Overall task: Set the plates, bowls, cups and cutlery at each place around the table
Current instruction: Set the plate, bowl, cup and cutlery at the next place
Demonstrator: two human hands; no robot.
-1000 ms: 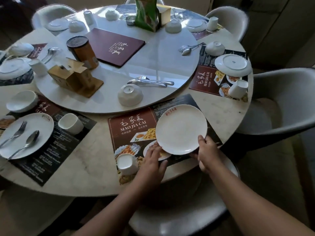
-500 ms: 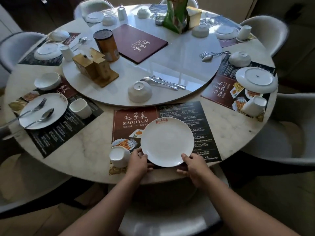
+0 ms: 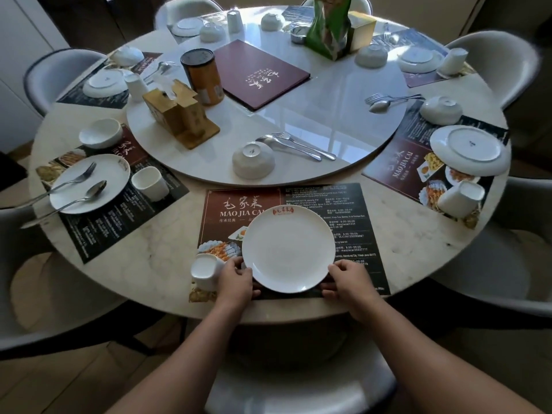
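Pulled toward six o'clock since a second ago, the plate [image 3: 288, 248] is being settled on the mat [image 3: 352, 204], rim pinched by the left hand [image 3: 236, 279] at seven, right hand [image 3: 348, 280] at five. The cup [image 3: 206, 270] at eight could be toppled by the left hand.
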